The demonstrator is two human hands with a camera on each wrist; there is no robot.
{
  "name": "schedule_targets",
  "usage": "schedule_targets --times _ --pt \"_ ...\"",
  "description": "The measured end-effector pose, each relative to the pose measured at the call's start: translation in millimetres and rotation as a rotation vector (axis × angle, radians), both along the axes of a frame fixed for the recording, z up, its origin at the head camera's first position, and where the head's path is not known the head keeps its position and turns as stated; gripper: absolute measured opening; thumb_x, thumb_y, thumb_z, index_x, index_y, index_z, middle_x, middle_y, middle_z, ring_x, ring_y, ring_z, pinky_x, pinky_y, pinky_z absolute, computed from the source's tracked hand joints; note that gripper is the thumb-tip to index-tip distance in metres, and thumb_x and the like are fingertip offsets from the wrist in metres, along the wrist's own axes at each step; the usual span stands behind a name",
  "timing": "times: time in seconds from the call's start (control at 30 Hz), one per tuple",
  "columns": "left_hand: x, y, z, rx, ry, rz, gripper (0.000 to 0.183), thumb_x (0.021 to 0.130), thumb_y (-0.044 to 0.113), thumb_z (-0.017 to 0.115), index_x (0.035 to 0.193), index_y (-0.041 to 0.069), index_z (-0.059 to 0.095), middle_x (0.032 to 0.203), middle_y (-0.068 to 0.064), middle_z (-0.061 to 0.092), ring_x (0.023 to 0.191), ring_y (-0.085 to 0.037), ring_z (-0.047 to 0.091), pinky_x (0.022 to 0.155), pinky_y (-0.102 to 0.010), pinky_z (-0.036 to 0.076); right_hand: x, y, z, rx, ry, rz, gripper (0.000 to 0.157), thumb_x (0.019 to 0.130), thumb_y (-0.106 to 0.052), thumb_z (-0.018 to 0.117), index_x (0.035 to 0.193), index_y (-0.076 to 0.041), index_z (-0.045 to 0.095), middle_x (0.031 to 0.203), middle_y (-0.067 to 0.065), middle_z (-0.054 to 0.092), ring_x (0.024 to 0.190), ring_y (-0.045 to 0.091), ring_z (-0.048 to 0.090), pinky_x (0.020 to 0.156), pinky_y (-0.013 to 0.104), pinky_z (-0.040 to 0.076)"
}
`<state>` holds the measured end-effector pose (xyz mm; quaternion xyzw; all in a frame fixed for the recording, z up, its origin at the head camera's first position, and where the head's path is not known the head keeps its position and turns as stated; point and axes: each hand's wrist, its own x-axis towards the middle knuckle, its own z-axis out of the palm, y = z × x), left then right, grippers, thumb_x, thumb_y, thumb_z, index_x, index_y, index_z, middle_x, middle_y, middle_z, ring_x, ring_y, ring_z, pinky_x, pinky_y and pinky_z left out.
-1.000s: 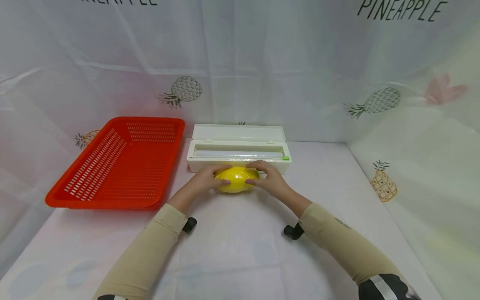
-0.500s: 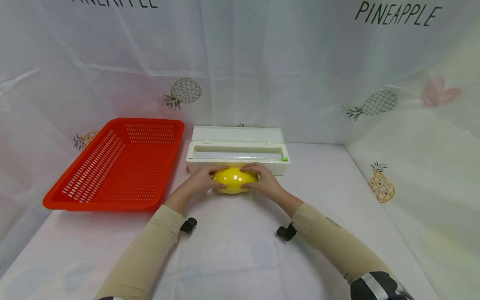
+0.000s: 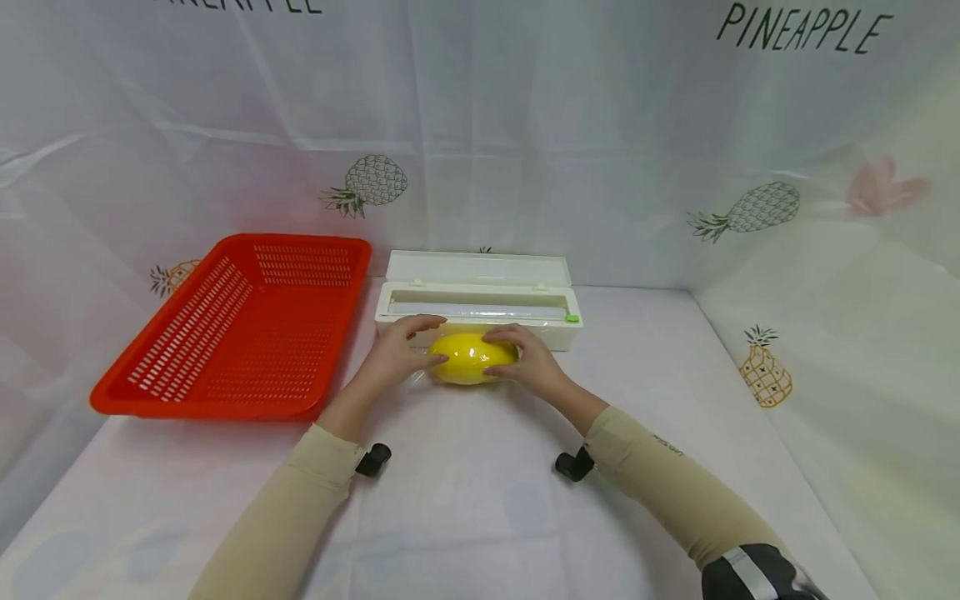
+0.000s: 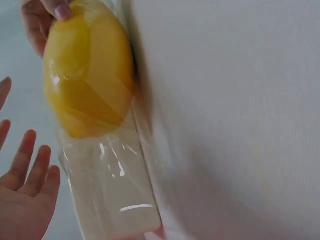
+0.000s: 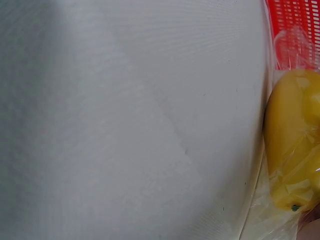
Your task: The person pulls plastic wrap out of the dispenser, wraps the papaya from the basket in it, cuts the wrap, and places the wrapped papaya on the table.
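A glossy yellow oval fruit point(image 3: 467, 358) with a small green stem end lies at the front of a white cling film dispenser point(image 3: 555, 335). Clear film point(image 4: 112, 165) covers it and trails past its end in the left wrist view. My right hand point(image 3: 532, 365) grips the fruit's right end between thumb and fingers; the left wrist view shows those fingertips on its top. Beside the left end is my left hand point(image 3: 393, 354), fingers spread apart in its wrist view and thumb tip right at the fruit. The right wrist view shows the fruit point(image 5: 292, 140) at its edge.
Behind the fruit, the dispenser's lid point(image 3: 480, 267) stands raised over the film roll point(image 3: 480, 311), with a green slider point(image 3: 572, 318) at its right. A red plastic basket point(image 3: 315, 392) stands to the left. A pineapple-print curtain point(image 3: 570, 167) hangs behind the white tabletop point(image 3: 450, 517).
My left hand has let go of the fruit's left end, drawn back slightly left and spread its fingers. My right hand keeps its hold, and the fruit stays nearly in place.
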<state>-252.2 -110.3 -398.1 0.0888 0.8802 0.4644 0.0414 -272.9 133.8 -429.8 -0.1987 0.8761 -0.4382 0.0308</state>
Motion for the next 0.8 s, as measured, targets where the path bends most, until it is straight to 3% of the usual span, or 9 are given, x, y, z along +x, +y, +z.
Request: schedule_targets --times 0.2,0.43,0.57,0.8 --pt "11.2 10 2.6 0.043 0.090 -0.002 0.054 0.081 0.015 0.081 0.131 0.013 0.061 0.128 -0.007 0.060 0.116 -0.027 0.054 0.100 -0.045 0.044 -0.4 0 0.8 0.005 0.005 -0.006 0.048 0.076 -0.016 0.085 0.121 -0.015 0.068 0.133 -0.001 0.056 0.128 0.022 0.045 0.112 0.040 0.031" --pt "18.6 22 -4.7 0.088 0.070 -0.053 0.054 0.078 0.014 0.083 0.128 0.014 0.063 0.123 -0.005 0.058 0.102 -0.022 0.059 0.088 -0.036 0.052 2.2 1 -2.6 0.019 0.009 -0.021 0.048 0.076 -0.015 0.085 0.120 -0.014 0.068 0.131 -0.001 0.057 0.128 0.022 0.046 0.112 0.040 0.031" --pt "14.0 23 -11.2 0.074 0.051 -0.033 0.055 0.077 0.014 0.084 0.128 0.015 0.063 0.122 -0.006 0.056 0.101 -0.023 0.057 0.086 -0.035 0.052 1.2 2 -2.3 0.022 0.020 -0.009 0.048 0.076 -0.015 0.085 0.120 -0.014 0.068 0.131 -0.001 0.057 0.127 0.021 0.046 0.111 0.039 0.032" --pt "0.8 19 -18.9 -0.021 0.085 -0.013 0.056 0.076 0.015 0.085 0.127 0.012 0.064 0.126 -0.010 0.055 0.111 -0.028 0.051 0.099 -0.042 0.044 -5.1 2 -0.2 0.061 0.073 0.031 0.048 0.075 -0.018 0.086 0.119 -0.014 0.068 0.128 -0.001 0.058 0.123 0.020 0.050 0.109 0.037 0.035"
